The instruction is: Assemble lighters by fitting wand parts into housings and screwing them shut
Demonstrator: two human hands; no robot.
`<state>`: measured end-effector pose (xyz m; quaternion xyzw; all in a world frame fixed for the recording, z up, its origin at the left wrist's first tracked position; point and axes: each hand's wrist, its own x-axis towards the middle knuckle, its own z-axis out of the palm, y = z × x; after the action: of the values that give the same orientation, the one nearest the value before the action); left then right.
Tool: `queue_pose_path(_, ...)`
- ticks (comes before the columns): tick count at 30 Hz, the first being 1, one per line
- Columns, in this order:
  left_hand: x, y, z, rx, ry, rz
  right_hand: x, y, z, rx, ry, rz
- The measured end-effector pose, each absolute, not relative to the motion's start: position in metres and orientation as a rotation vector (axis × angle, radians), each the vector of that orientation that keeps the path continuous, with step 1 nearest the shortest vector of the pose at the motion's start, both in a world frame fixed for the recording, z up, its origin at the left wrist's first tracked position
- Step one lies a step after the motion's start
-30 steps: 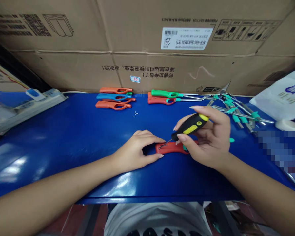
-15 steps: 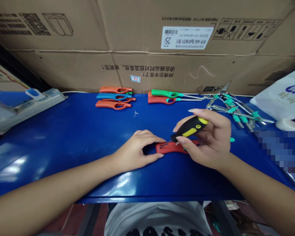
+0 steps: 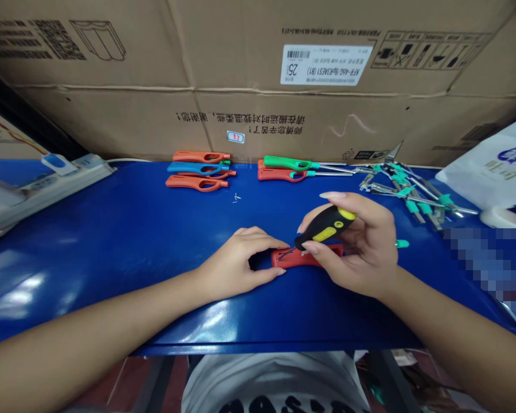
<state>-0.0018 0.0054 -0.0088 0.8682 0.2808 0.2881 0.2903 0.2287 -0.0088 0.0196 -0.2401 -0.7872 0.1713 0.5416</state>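
With the table (image 3: 112,241) spreading across frame-left, the left hand (image 3: 236,264) is pinching a lighter (image 3: 294,260) partly hidden by the right hand (image 3: 365,246), gripping a screwdriver (image 3: 327,226).

Moderate light, with glare caught on the glossy blue table (image 3: 112,241).
White reflections are spread at lower left and lower centre; the edges are stretched by wide-angle distortion, and patches at far left and right are pixelated.

The table (image 3: 112,246) is smooth and glossy, the carton (image 3: 241,51) matt cardboard, the shirt (image 3: 275,381) cloth. The held casing (image 3: 300,261) looks plastic, as does the screwdriver handle (image 3: 327,225); the shaft (image 3: 286,253) is metal.
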Motion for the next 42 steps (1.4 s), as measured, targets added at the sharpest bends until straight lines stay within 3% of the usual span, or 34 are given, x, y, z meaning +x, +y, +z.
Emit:
queue_pose_path(18,0.0,0.006,-0.007,2.316,0.741,0.787,0.223,-0.006,0.024,-0.698,-1.777,0.266)
queue_pose_path(24,0.001,0.005,-0.006,2.313,0.728,0.804,0.227,-0.01,0.03,-0.659,-1.887,0.52)
queue_pose_path(30,0.002,0.005,-0.006,2.299,0.703,0.804,0.227,-0.006,0.026,-0.655,-1.828,0.166)
queue_pose_path(35,0.005,0.003,-0.008,2.311,0.735,0.794,0.23,-0.001,0.044,-0.699,-2.03,0.474)
queue_pose_path(42,0.02,0.0,-0.001,2.379,0.727,0.698,0.237,0.014,0.068,-0.65,-2.234,-0.263)
